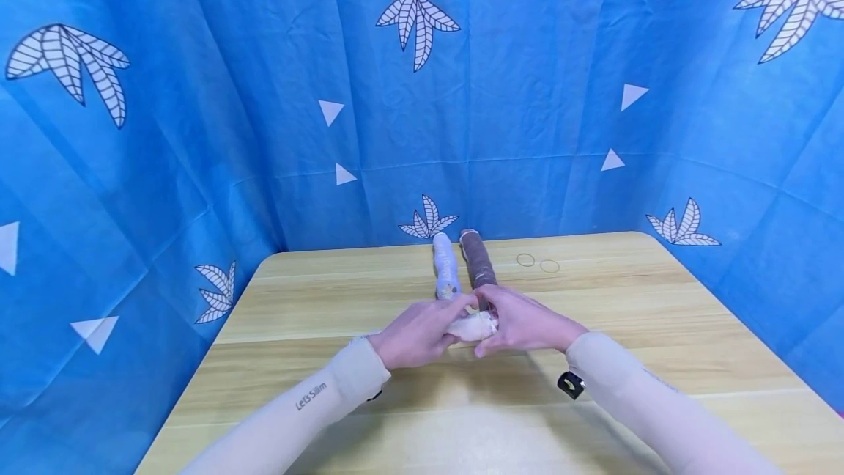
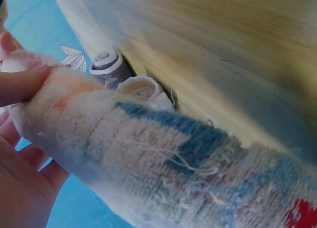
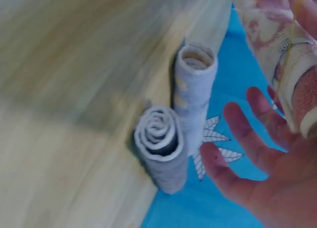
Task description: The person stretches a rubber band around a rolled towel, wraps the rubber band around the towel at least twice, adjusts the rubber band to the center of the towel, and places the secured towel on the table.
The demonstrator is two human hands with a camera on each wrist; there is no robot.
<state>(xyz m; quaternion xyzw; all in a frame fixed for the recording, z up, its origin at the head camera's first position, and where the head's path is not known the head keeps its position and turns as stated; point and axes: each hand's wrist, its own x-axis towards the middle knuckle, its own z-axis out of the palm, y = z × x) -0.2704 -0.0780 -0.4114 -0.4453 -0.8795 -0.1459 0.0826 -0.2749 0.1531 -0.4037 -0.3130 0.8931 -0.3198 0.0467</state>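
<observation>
A pale rolled-up cloth [image 1: 471,328] with orange, blue and red patches lies between the hands. My left hand [image 1: 415,332] grips it, thumb on one side and fingers beneath. At its far end my right hand [image 1: 527,321] curves around the roll, several fingers spread apart from the cloth. A thin yellow rubber band [image 3: 284,69] runs across the roll and over a digit that appears to be my right thumb. Where the band passes behind the roll is hidden. Beyond the hands, a lilac rolled cloth [image 1: 445,266] and a dark brown rolled cloth [image 1: 478,259] lie side by side.
Two loose rubber bands, one left [image 1: 525,260] and one right [image 1: 550,266], lie near the back of the wooden table [image 1: 316,380]. A blue patterned curtain [image 1: 527,94] hangs behind the table and along both sides.
</observation>
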